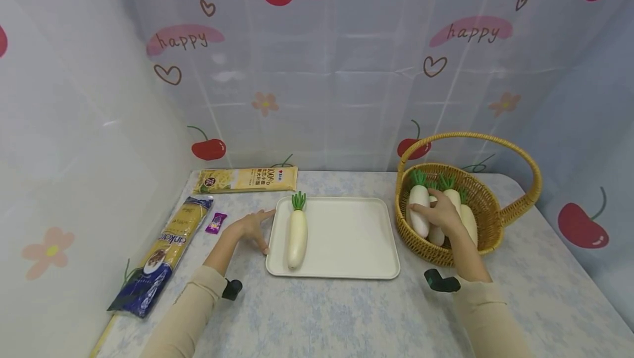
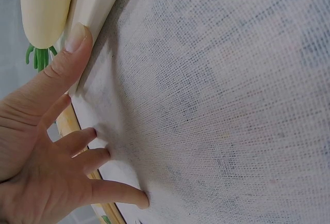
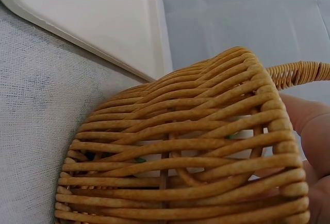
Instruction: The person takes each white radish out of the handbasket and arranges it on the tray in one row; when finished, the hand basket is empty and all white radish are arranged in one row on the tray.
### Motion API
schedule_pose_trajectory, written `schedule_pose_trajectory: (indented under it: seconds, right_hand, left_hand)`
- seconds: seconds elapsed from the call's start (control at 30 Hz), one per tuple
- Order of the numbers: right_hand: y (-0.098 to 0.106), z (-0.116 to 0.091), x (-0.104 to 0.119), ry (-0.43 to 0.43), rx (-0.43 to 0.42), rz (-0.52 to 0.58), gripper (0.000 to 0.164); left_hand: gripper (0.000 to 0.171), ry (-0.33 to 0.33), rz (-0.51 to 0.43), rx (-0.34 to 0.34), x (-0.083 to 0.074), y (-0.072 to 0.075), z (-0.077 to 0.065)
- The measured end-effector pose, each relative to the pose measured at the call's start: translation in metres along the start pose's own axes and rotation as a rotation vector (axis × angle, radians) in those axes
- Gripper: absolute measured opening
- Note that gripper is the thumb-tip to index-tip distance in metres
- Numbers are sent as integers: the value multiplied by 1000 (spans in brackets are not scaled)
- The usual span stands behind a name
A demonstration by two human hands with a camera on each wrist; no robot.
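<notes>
A white tray (image 1: 346, 237) lies flat on the table, with one white radish (image 1: 298, 240) lengthwise along its left side, green top pointing away. Fingers spread, my left hand (image 1: 250, 227) touches the tray's left edge; its thumb rests on the rim in the left wrist view, the other fingertips on the cloth. To the right stands a wicker basket (image 1: 421, 245) with several white radishes in it. My right hand (image 1: 443, 212) reaches inside and grips the leftmost radish (image 1: 419, 212) between thumb and fingers. The basket's wall (image 3: 196, 146) hides most of that hand in the right wrist view.
A yellow pasta packet (image 1: 247, 179) lies behind the tray at the back left. A blue and gold pasta packet (image 1: 163, 253) lies slanted along the left edge, beside a small purple wrapped sweet (image 1: 216, 222). The basket's tall handle (image 1: 465, 136) arches above the radishes.
</notes>
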State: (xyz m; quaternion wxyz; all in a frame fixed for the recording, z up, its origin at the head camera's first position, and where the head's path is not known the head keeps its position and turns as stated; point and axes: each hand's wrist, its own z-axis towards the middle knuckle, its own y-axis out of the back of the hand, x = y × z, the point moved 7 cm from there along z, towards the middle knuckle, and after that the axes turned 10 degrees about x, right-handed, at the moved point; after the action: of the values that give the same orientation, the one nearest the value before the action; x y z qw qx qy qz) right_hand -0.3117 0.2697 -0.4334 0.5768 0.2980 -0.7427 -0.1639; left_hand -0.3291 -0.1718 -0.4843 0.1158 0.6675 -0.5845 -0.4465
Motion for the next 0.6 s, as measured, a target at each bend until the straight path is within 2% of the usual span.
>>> schedule_pose_trajectory:
  seconds: [0.6]
  right_hand:
    - [10,-15,-1,32,-43,231,91]
  left_hand:
    - [115,13,-19,6,1,0,1]
